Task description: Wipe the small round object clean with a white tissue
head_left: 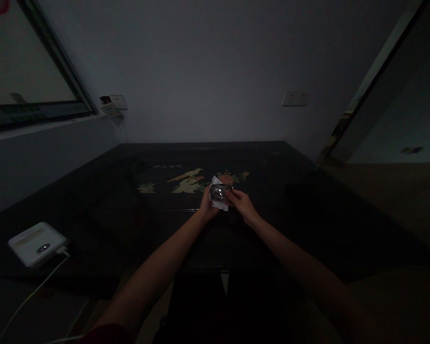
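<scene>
Over the middle of the dark table, both hands are at a small shiny, dark, glass-like object [220,192] whose exact kind I cannot make out. A crumpled white tissue [215,180] lies against it and sticks out above and below. My left hand [207,204] cups the object and the tissue from the left, with its fingers mostly hidden behind them. From the right, my right hand [241,203] grips the object's right side, its thumb and fingertips closed on the edge. Dim light hides finer detail.
The dark table [157,229] bears a painted bird [186,177] and flowers. At its left stands a white box-shaped device [37,243] with a white cable [32,296] running off the front. Wall sockets [295,99] sit behind, and a window [28,62] is at left.
</scene>
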`<state>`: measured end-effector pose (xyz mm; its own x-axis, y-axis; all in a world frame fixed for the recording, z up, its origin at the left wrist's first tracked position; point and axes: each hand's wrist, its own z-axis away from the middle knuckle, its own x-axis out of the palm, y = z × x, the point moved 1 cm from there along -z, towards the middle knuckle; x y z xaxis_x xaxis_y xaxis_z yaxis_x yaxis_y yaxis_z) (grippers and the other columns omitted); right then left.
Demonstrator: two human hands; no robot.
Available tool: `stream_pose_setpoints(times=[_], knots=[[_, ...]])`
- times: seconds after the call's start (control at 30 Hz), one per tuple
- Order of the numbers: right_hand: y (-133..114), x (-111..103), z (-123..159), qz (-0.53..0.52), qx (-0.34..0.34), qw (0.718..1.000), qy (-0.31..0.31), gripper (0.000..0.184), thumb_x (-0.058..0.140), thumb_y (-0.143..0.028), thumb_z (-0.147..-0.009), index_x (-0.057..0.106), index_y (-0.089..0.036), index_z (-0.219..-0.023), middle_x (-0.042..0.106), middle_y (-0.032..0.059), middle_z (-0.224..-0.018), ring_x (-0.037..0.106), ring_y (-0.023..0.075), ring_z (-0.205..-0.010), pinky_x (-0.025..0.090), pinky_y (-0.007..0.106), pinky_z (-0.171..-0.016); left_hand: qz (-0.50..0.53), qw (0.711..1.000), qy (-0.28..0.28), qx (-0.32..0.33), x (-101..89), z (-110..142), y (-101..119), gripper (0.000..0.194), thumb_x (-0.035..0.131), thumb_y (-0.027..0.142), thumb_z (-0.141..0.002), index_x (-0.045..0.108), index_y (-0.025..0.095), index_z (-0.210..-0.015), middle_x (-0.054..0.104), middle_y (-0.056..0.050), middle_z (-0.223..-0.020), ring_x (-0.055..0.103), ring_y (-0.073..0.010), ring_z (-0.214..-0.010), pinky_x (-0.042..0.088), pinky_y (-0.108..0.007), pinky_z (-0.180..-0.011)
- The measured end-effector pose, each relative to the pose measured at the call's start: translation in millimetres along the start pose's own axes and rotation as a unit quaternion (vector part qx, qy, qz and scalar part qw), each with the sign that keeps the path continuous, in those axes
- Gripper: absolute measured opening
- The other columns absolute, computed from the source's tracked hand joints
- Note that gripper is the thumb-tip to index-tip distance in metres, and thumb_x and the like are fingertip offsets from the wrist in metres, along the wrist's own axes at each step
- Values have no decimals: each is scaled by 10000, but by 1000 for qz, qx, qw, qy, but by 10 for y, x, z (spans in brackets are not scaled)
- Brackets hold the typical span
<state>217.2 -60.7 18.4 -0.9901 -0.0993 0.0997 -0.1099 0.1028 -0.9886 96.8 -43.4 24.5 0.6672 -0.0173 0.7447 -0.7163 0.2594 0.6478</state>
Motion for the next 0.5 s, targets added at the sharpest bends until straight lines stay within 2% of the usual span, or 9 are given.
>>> stream_pose_setpoints(times=[0.13,0.2,0.37,0.5], knots=[[46,-67,-70,66,-62,990,109,479,784,-485,-588,700,-191,-957,648,62,-979,604,195,-841,501,320,-778,14,999,-8,-28,1,-22,-35,346,396,333,-891,676,133,-852,712,-88,-788,668,-197,-781,518,-333,-820],[68,-103,-109,77,-78,984,140,521,789,-467,-578,677,-190,-1006,634,62,-983,586,173,-798,495,302,-749,23,999,-8,-40,6,-23,-48,347,397,333,-894,676,131,-854,711,-82,-771,664,-191,-745,518,-327,-801],[89,-140,-147,90,-89,983,131,506,770,-465,-602,654,-163,-991,638,52,-918,571,148,-714,491,284,-676,43,998,2,-37,4,-38,-44,313,403,278,-908,657,132,-799,689,-45,-714,634,-137,-661,501,-249,-756],[78,-136,-139,64,-76,992,81,465,729,-468,-656,678,-186,-1023,672,60,-997,612,163,-737,521,291,-662,40,999,13,-25,-13,-78,-26,369,353,281,-933,660,114,-815,689,-67,-729,639,-153,-691,500,-269,-787]])
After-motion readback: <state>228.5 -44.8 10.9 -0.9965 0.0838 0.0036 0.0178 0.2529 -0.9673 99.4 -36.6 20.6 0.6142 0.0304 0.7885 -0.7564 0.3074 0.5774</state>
